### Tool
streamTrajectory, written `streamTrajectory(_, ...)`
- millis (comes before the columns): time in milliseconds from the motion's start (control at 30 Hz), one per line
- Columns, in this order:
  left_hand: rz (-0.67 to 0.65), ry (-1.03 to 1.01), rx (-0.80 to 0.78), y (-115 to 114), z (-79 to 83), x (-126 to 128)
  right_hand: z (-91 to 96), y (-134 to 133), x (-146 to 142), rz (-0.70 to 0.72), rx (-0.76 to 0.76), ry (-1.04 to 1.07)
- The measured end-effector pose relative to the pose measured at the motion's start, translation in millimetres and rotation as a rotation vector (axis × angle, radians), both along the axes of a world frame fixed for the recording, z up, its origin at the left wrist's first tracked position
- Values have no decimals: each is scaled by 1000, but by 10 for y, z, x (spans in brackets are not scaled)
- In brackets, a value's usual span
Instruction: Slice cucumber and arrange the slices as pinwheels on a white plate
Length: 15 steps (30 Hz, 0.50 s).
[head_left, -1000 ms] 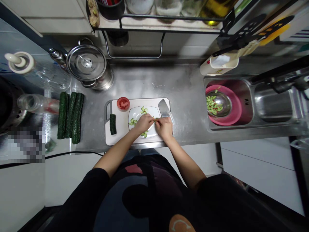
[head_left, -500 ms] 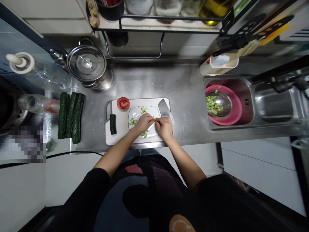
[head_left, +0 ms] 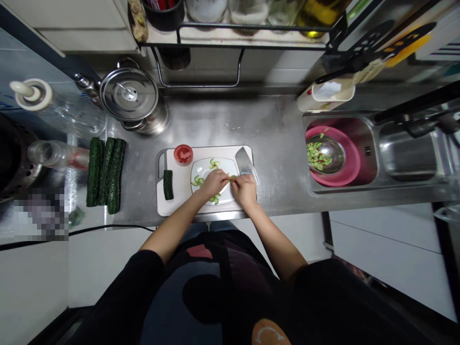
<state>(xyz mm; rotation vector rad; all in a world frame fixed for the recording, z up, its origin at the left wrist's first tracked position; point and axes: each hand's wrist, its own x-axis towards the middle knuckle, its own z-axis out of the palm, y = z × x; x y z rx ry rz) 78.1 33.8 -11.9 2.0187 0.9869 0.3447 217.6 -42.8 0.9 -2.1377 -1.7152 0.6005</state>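
Observation:
My left hand [head_left: 215,183] and my right hand [head_left: 245,188] meet over the right part of a white plate [head_left: 199,167]. Both are closed in a pinch on small cucumber slices [head_left: 232,178], partly hidden by the fingers. Fanned groups of cucumber slices lie at the plate's top, left and bottom edges. The plate rests on a white cutting board [head_left: 183,201]. Just beyond my right hand, a cleaver [head_left: 245,161] lies on the board. A tomato half [head_left: 183,154], cut face up, sits at the upper left, and a dark green cucumber piece [head_left: 168,185] lies below it.
Whole cucumbers [head_left: 106,175] lie on the counter to the left, near a lidded steel pot [head_left: 130,96]. At right, the sink [head_left: 368,167] holds a pink basin [head_left: 354,165] with a metal bowl of chopped pieces. A rack with jars [head_left: 247,36] hangs above the counter.
Hardly anything differs. My hands stay pinched together at the same spot over the plate, with only slight finger movement.

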Motion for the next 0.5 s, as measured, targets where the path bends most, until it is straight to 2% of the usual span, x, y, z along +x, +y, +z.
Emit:
streamTrajectory(267,5,-3,30,4,18,0,40,20,-13,-12,-21,-6)
streamTrajectory(500,4,-48,132,16,3,-26,22,1,-5,-15,19,13)
